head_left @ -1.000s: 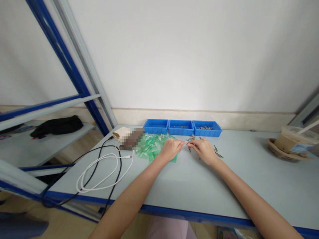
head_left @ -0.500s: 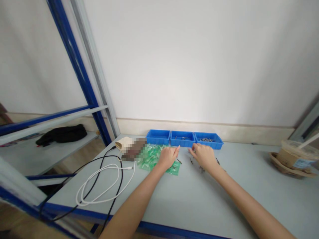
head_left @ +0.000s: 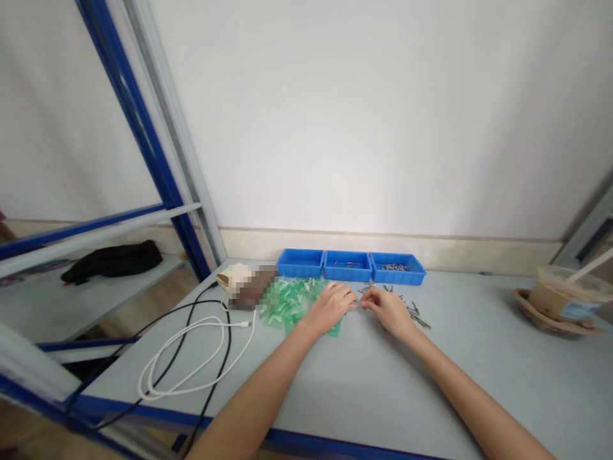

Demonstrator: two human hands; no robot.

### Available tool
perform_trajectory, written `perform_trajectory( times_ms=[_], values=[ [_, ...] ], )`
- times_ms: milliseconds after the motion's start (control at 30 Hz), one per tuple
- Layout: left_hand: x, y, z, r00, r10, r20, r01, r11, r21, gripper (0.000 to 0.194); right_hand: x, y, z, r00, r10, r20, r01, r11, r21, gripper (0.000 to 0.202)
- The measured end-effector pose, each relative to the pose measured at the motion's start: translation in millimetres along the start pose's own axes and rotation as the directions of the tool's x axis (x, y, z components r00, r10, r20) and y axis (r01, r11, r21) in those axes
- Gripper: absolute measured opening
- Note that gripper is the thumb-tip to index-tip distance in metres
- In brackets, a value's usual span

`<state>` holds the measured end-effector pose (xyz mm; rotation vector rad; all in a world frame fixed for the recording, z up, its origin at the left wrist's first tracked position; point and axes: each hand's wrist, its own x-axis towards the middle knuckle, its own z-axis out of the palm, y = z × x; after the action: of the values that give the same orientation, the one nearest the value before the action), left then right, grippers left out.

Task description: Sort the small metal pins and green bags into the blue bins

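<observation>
My left hand (head_left: pixel 334 304) is closed, its fingers pinched together over the right end of the green plastic bags (head_left: pixel 292 303). Facing it, close by, my right hand (head_left: pixel 390 312) is also closed, with thumb and fingertips together. Anything between the fingertips is too small to make out. Slim metal pieces like screws (head_left: pixel 417 315) lie loose to the right of my right hand. More such pieces (head_left: pixel 368 287) lie just beyond my fingers, partly hidden by the hands.
Along the wall stand three blue bins: the left bin (head_left: pixel 301 271), the middle bin (head_left: pixel 347 275) with a few metal pieces, and the right bin (head_left: pixel 400 278) with several. A white cable (head_left: pixel 165 391) lies coiled at left. A drink cup (head_left: pixel 567 297) sits in a cardboard holder at right.
My hands have come closer together, fingertips almost meeting. The left fingers now point right, and the right hand has turned inward. More loose metal pieces show beside it.
</observation>
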<state>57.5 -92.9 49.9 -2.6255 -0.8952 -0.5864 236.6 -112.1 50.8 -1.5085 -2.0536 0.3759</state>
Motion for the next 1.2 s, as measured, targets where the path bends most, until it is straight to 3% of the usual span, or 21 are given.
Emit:
perform_trajectory(
  times_ms=[167,367,633,800,933,1200],
  values=[
    [1,1,1.2,1.0,0.026,-0.016,-0.026,0.999,0.019,0.016,4,6,-2,0.999,0.03,0.024,-0.034,0.973,0.228,0.016],
    [0,0,4.0,0.999,0.01,-0.04,-0.01,1.0,0.02,0.019,3,6,-2,0.999,-0.029,0.031,0.02,0.964,0.264,0.021],
    [0,1,4.1,0.999,0.031,-0.029,-0.03,0.998,0.047,0.017,-2,-3,-9,0.992,-0.095,-0.078,0.093,0.995,-0.038,0.021],
    [0,0,3.2,0.998,0.048,-0.029,-0.048,0.999,0.021,0.019,0,1,-10,1.0,-0.012,0.018,0.011,0.998,0.061,0.024],
    [0,0,2.9,0.999,0.029,-0.036,-0.028,0.999,0.018,0.021,-1,1,-10,0.997,-0.076,0.008,0.075,0.991,0.111,0.02],
    [0,2,2.8,1.0,-0.027,-0.001,0.027,0.999,-0.021,0.027,-8,-10,-13,0.984,-0.125,-0.129,0.094,0.972,-0.217,0.022]
  ],
)
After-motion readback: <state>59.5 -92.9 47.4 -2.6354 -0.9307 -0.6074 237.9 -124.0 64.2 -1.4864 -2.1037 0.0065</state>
